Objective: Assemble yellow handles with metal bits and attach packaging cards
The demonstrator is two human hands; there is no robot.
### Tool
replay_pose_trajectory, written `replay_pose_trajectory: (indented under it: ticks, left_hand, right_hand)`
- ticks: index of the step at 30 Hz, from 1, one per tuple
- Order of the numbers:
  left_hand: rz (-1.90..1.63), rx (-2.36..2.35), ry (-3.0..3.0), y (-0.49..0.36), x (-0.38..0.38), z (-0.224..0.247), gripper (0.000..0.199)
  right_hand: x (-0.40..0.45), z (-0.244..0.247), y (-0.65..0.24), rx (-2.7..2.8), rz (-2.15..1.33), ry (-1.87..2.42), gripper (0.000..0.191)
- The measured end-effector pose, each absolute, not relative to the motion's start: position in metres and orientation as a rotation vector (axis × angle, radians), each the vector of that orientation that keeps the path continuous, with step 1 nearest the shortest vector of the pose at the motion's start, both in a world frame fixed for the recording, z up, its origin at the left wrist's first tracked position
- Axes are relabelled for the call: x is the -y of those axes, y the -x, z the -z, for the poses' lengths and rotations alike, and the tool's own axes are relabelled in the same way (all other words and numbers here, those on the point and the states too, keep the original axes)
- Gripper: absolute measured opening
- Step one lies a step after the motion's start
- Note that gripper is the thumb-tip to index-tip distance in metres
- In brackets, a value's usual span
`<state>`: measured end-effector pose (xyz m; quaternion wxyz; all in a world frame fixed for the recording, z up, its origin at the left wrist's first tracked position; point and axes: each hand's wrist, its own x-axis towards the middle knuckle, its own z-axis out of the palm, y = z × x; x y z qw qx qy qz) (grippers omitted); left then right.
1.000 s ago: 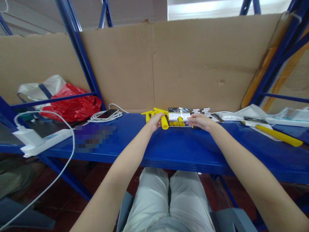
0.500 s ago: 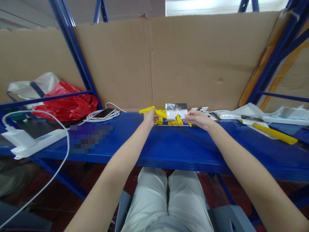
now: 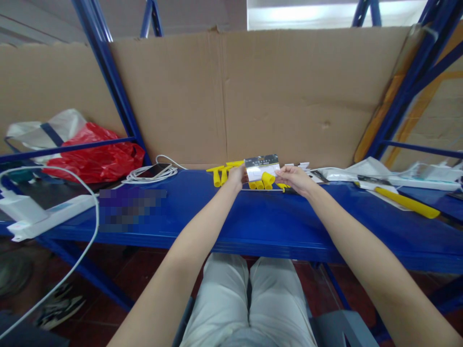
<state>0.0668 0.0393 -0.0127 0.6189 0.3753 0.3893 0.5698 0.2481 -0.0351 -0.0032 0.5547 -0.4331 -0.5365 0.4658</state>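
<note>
A packaging card (image 3: 257, 169), black along the top and white below, is held up between my two hands at the back of the blue table. My left hand (image 3: 237, 177) has its fingers closed at the card's left edge. At the right edge my right hand (image 3: 294, 178) pinches it. Short yellow tubular pieces (image 3: 267, 179) show at the card's lower edge; whether they touch it I cannot tell. More yellow T-shaped pieces (image 3: 217, 177) lie left of my left hand. Below the card lies a thin rod with a black-and-yellow handle (image 3: 288, 191), like a screwdriver.
A yellow-handled tool (image 3: 408, 202) lies at the right. Coiled white cable (image 3: 152, 174), a white power strip (image 3: 54, 217) and a red plastic bag (image 3: 97, 152) are on the left. A cardboard sheet (image 3: 289, 96) stands behind the table (image 3: 181, 212).
My left hand has left a yellow piece on the table and moved right to the card's left edge. The card has tilted slightly. My right hand stays at its right edge.
</note>
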Motion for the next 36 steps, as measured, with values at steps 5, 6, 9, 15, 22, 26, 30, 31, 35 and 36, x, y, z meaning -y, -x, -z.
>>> replay_pose_trajectory:
  ticks: [5,6,9,15,22,26,30,31,35,36]
  left_hand:
    - [-1.366,-0.944,-0.842,-0.069,-0.027,0.018,0.011]
    - [-1.362,-0.922,-0.854,-0.068,-0.024,0.017,0.010]
    - [-1.334,-0.880,-0.898,-0.066,-0.015,0.012,0.012]
    - [-1.224,-0.935,-1.018,-0.066,-0.006,0.013,0.020]
    - [-1.182,-0.878,-1.049,-0.071,-0.003,0.017,0.014]
    - [-1.186,-0.901,-1.030,-0.071,0.002,0.013,0.016]
    - [-1.164,-0.890,-1.021,-0.070,0.004,0.009,0.026]
    - [-1.162,-0.883,-1.018,-0.070,0.003,0.008,0.028]
    - [-1.189,-0.863,-0.963,-0.066,-0.002,0.007,0.038]
    - [-1.203,-0.852,-0.945,-0.065,-0.003,0.007,0.040]
  right_hand:
    - [0.035,0.005,-0.244,1.222,-1.066,1.050,0.029]
    - [0.035,0.005,-0.243,1.212,-1.061,1.052,0.029]
    - [0.036,0.005,-0.241,1.186,-1.060,1.065,0.028]
    - [0.037,0.007,-0.237,1.186,-1.050,1.057,0.030]
    - [0.033,0.011,-0.236,1.168,-1.014,1.042,0.031]
    - [0.034,0.012,-0.233,1.141,-1.000,1.054,0.032]
    - [0.032,0.013,-0.232,1.148,-0.995,1.029,0.033]
    - [0.032,0.013,-0.232,1.146,-0.992,1.027,0.033]
    - [0.030,0.015,-0.232,1.121,-0.978,1.028,0.034]
    - [0.030,0.016,-0.232,1.118,-0.976,1.024,0.035]
